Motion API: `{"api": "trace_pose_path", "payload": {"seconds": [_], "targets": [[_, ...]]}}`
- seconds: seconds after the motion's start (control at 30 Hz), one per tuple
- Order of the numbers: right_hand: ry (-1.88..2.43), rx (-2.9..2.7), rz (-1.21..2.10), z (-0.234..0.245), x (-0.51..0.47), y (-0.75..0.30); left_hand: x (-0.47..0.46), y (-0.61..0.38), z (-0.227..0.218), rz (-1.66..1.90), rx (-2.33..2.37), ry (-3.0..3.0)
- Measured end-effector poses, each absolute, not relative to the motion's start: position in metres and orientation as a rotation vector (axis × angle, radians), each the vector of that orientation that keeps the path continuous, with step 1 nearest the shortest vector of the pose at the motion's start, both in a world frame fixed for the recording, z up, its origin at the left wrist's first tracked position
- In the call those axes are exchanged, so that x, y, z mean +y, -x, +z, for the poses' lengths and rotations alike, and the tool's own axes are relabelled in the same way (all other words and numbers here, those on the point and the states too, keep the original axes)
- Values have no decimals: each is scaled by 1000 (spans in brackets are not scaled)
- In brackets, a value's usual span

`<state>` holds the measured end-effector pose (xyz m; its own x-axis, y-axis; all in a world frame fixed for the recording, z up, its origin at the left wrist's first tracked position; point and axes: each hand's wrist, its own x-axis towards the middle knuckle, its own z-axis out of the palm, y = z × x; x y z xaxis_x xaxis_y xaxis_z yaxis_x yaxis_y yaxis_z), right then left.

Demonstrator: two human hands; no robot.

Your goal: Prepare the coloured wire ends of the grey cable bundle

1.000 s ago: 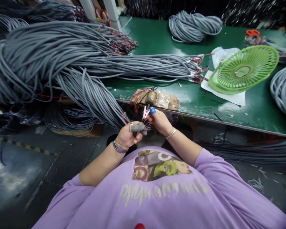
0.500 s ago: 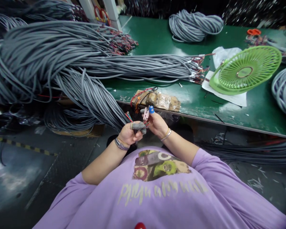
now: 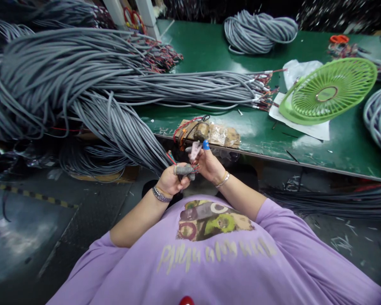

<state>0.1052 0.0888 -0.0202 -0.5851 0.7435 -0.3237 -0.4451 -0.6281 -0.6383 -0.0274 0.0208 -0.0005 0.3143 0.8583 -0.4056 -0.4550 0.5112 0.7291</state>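
Observation:
My left hand [image 3: 171,181] is closed around thin coloured wires [image 3: 195,168], its thumb and finger wrapped in grey covers. Red, green and white wire ends [image 3: 170,156] stick up behind that hand. They lie at the end of the hanging bundle of grey cables [image 3: 127,127]. Close on the right, my right hand [image 3: 212,166] pinches a small pale pink piece [image 3: 195,150], blurred, whose kind I cannot make out. A blue cover sits on the raised right thumb. Both hands are in front of the bench edge, almost touching at the wires.
On the green bench [image 3: 197,53] lie grey cable bundles [image 3: 203,87] and a coil [image 3: 260,31]. A taped wooden block [image 3: 222,134] with wires sits at the front edge. A green fan [image 3: 330,93] stands right, orange-handled scissors [image 3: 339,39] behind it. Dark cables [image 3: 330,203] lie below.
My right hand has shifted and turned slightly, its blue-covered thumb moving a little to the right. The pink piece has tilted. My left hand stays almost in place on the wires.

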Motion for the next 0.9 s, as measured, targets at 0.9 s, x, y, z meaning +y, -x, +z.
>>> {"api": "trace_pose_path", "payload": {"seconds": [0.9], "targets": [[817, -664, 2046, -14, 90, -98, 8, 2, -3, 1185, 1197, -737]]}}
